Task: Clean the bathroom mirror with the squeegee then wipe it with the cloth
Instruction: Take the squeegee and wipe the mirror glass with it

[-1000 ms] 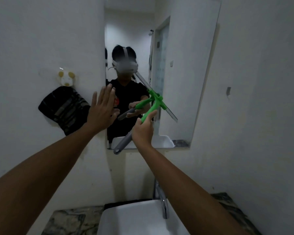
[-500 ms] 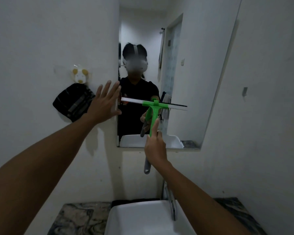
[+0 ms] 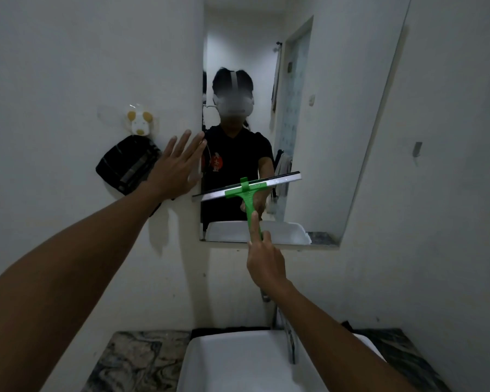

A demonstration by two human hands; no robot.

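Note:
The mirror (image 3: 337,108) hangs on the white wall ahead, its lower edge just above the sink. My right hand (image 3: 265,260) grips the green handle of the squeegee (image 3: 248,190), index finger stretched along it. The blade lies almost level across the mirror's lower part, left end at the mirror's left edge. My left hand (image 3: 178,165) is flat and spread on the wall by the mirror's left edge, fingertips at the glass. A dark striped cloth (image 3: 128,165) hangs on the wall left of that hand.
A white hook shaped like a dog's head (image 3: 138,121) holds the cloth. Below me is the white sink (image 3: 246,363) with a metal tap (image 3: 290,340), set in a marbled counter (image 3: 136,360). A small hook (image 3: 417,149) sits on the right wall.
The squeegee blade swung from a steep diagonal to nearly level and moved lower on the glass. My left hand stayed pressed by the mirror's left edge.

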